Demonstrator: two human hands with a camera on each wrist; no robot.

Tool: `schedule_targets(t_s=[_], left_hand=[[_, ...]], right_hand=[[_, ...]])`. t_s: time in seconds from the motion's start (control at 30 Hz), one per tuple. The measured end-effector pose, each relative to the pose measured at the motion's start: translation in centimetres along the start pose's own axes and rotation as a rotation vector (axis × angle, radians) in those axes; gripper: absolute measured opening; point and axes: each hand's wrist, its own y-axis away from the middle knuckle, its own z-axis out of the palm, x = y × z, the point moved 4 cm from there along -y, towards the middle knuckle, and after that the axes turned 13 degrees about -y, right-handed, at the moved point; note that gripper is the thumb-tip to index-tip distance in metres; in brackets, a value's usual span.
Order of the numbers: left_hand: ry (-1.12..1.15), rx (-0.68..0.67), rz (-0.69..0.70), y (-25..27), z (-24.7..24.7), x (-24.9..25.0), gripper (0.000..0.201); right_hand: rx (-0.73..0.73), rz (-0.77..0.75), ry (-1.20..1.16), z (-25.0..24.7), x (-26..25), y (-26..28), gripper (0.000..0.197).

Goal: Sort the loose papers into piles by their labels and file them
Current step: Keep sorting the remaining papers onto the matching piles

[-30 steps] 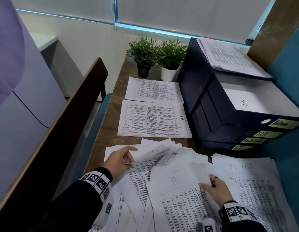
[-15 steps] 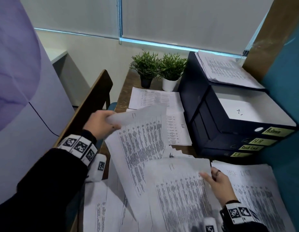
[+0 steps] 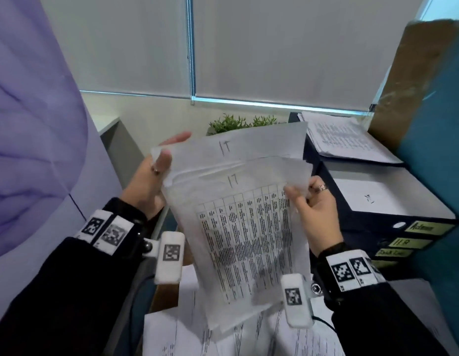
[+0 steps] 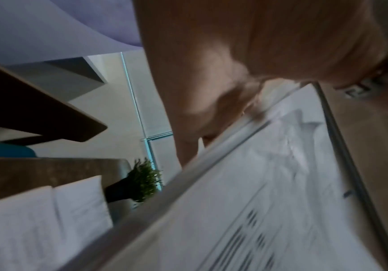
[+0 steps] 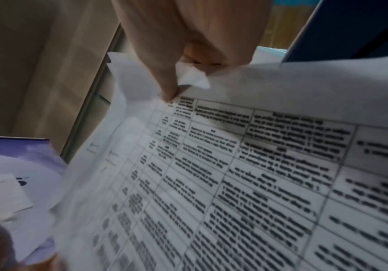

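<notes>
- Left hand (image 3: 148, 181) pinches the IT sheets' (image 3: 249, 227) upper left corner, right hand (image 3: 313, 201) their right edge.
- Sheets are raised left of the binders (image 3: 393, 227), probably to square them for filing.

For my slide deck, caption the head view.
Both hands, left hand and right hand, hold up papers marked IT beside labelled binders.

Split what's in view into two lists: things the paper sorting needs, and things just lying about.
Needed: white handwritten-IT printed sheets, held by left hand and right hand; dark labelled ring binders; loose white papers below.

Lying about: small green potted plants; grey roller blinds.
</notes>
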Motion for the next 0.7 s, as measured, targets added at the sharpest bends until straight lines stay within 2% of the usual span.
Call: schedule_targets(t_s=[0.07, 0.1, 0.17, 0.2, 0.27, 0.33, 0.4, 0.43, 0.5, 0.57, 0.63, 0.7], left_hand=[[0.105, -0.104, -0.044, 0.5, 0.9, -1.9, 0.076], [0.075, -0.145, -0.099, 0.7, 1.6, -3.1, 0.078], [-0.14, -0.183, -0.159, 0.8, 3.2, -5.0, 0.085], [-0.24, -0.124, -0.148, 0.5, 3.7, -5.6, 0.079], [-0.325, 0.109, -0.093, -0.1, 4.4, -5.7, 0.052], [-0.342, 0.223, -0.006, -0.3, 5.3, -5.5, 0.038], [-0.321, 0.181, 0.001, 0.2, 6.1, -6.2, 0.048], [-0.275, 0.149, -0.055, 0.6, 6.2, -7.4, 0.059], [-0.207, 0.078, -0.24, 1.4, 6.6, -10.6, 0.082], [-0.161, -0.018, -0.399, 2.5, 7.4, -13.4, 0.093], [-0.157, -0.013, -0.464, 2.9, 8.4, -14.3, 0.083], [-0.206, 0.084, -0.448, 2.9, 8.7, -13.7, 0.051]], right_hand=[[0.108, -0.037, 0.039, -0.6, 0.1, 0.2, 0.018], [0.16, -0.044, 0.042, -1.0, 0.2, 0.4, 0.019], [0.247, -0.074, 0.034, -1.4, 0.0, 0.5, 0.021], [0.282, -0.099, 0.029, -1.5, -0.3, 0.6, 0.022], [0.32, -0.161, -0.021, -1.5, -1.2, 0.8, 0.023], [0.302, -0.183, -0.128, -1.8, -1.6, 1.4, 0.038], [0.241, -0.129, -0.147, -2.9, -0.5, 2.4, 0.058], [0.211, -0.066, -0.128, -3.6, 0.7, 3.0, 0.061], [0.169, 0.108, -0.072, -4.7, 3.9, 4.8, 0.051], [0.21, 0.269, -0.029, -5.7, 6.9, 6.7, 0.027], [0.25, 0.357, 0.047, -6.1, 8.4, 7.5, 0.014], [0.262, 0.322, 0.073, -6.3, 7.9, 7.2, 0.017]])
